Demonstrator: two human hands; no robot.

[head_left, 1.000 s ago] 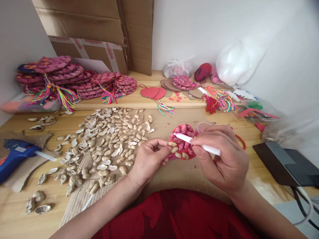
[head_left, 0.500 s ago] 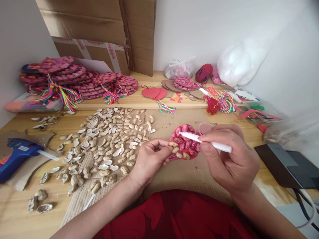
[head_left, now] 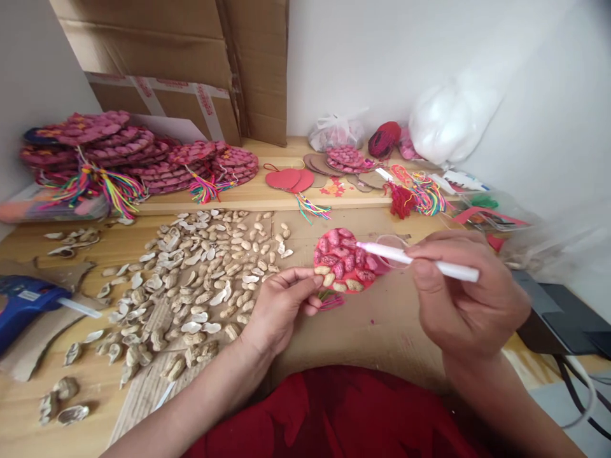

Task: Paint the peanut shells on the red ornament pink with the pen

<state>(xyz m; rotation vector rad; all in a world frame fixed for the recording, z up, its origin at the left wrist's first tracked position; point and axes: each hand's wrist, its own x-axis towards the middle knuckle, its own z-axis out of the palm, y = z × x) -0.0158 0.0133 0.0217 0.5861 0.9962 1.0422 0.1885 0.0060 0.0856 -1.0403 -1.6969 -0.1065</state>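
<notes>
A round red disc [head_left: 341, 261] covered with peanut shells is pinched at its lower left edge by my left hand [head_left: 289, 299]. Most of its shells are pink; several along the bottom are plain tan. My right hand [head_left: 465, 289] grips a white marker [head_left: 415, 259], whose pink tip is at the disc's upper right edge. Pink cords [head_left: 331, 301] hang below the disc. Behind the marker, a round clear container [head_left: 391, 240] is partly hidden.
Peanut shells [head_left: 205, 280] lie scattered on cardboard to the left, beside a blue glue gun [head_left: 28, 302]. Stacked pink discs [head_left: 100, 137] with colourful tassels [head_left: 114, 191] fill the back left. A black and grey device [head_left: 563, 312] is at the right.
My right hand and the marker have moved right, from the disc's upper left to its upper right edge. The disc sits slightly higher and further left in view; the whole view has shifted a little.
</notes>
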